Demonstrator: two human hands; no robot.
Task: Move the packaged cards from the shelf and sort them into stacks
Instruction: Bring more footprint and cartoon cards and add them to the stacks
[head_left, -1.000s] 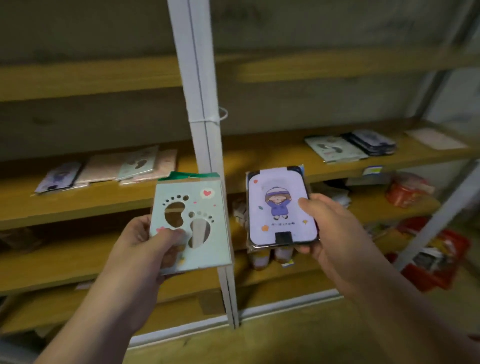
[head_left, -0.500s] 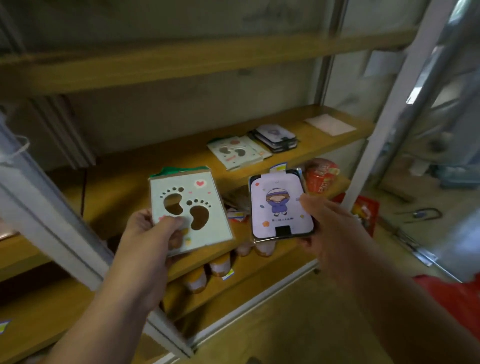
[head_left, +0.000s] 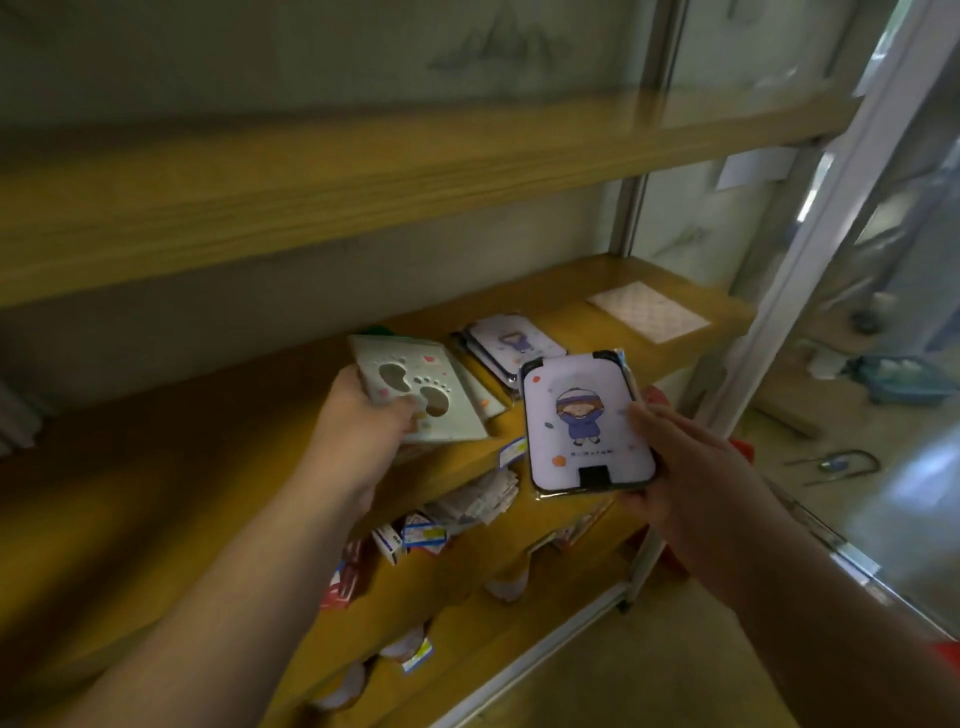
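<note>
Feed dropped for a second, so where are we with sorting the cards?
Two stacks already sit on the shelf: footprint cards, mostly hidden under the left hand's pack, and a purple stack. The left hand lowers a footprint card pack onto its stack; the right hand holds a purple card pack. Both still need setting down.

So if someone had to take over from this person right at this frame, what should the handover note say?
Left hand: holds the green footprint card pack, lowered over the matching footprint stack on the middle shelf; not released.
Right hand: holds the lilac cartoon-girl pack in front of the shelf edge, above nothing yet.
On the shelf: the lilac stack lies just right of the footprint stack; a pale patterned sheet lies further right.
Done: two stacks started there.
Left: set each pack on its own stack, then fetch any remaining cards; how many remain cannot be told.
</note>
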